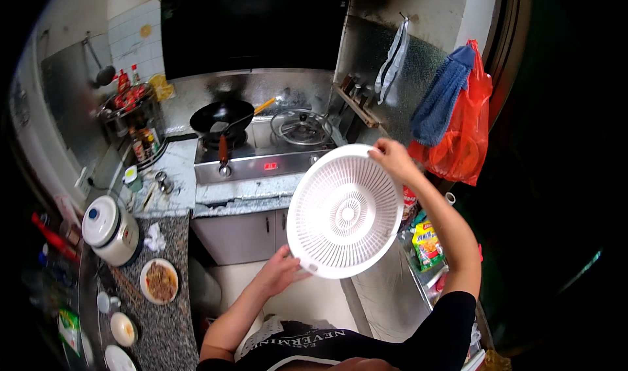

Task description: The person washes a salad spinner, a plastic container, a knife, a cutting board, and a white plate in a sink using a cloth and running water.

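Between my two hands I hold up a white plastic colander (347,213), tilted so that its slotted inside faces me; nothing lies in it. My left hand (279,273) grips the rim at its lower left, the fingers partly behind it. At the upper right of the rim, my right hand (394,160) is closed over the edge. Beyond the colander, a black wok (219,113) with a spatula in it sits on the left burner of the gas stove (252,165). A glass lid (302,129) rests on the right side of the stove.
On the granite counter at left stand a white rice cooker (110,230), a plate of food (159,281) and a small bowl (123,328). A condiment rack (140,126) fills the back left corner. A red plastic bag (468,135) and a blue towel (441,100) hang at right.
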`<state>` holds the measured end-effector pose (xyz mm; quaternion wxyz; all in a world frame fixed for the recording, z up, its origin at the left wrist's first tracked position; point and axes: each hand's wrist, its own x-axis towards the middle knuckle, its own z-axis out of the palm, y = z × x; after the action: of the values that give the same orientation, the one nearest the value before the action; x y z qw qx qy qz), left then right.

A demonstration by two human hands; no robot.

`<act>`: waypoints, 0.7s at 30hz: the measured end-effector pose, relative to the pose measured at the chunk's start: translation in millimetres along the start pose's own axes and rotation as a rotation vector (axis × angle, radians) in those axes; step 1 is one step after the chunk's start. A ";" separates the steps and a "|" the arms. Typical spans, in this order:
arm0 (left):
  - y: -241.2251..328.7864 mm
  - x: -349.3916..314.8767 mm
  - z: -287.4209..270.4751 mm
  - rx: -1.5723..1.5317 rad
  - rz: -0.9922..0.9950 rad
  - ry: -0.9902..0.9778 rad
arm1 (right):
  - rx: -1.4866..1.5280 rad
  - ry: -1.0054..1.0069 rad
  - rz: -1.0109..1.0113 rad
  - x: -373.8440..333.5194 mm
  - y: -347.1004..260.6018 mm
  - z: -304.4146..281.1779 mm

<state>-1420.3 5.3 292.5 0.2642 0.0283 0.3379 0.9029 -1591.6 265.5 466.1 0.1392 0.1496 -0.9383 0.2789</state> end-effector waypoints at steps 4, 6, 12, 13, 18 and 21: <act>87.9 85.0 15.1 0.059 0.112 -0.150 | -0.111 0.090 0.098 79.8 -6.2 -51.1; 133.3 119.6 37.1 0.108 0.192 -0.162 | -0.144 0.138 0.161 116.7 -3.6 -76.7; 243.1 225.8 82.5 0.236 0.336 -0.234 | -0.097 0.349 -0.033 248.7 30.8 -143.4; 256.0 241.8 87.9 0.222 0.347 -0.245 | -0.088 0.389 -0.012 265.4 30.1 -146.9; 318.3 324.4 125.7 0.193 0.434 -0.278 | -0.271 0.565 -0.080 361.6 47.8 -189.8; 343.5 364.2 139.2 0.206 0.474 -0.311 | -0.362 0.659 -0.078 396.0 53.5 -208.7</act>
<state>-1858.5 51.8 568.0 0.0904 0.2708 0.3670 0.8853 -1936.6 345.9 744.9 0.4682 0.0603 -0.8710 0.1361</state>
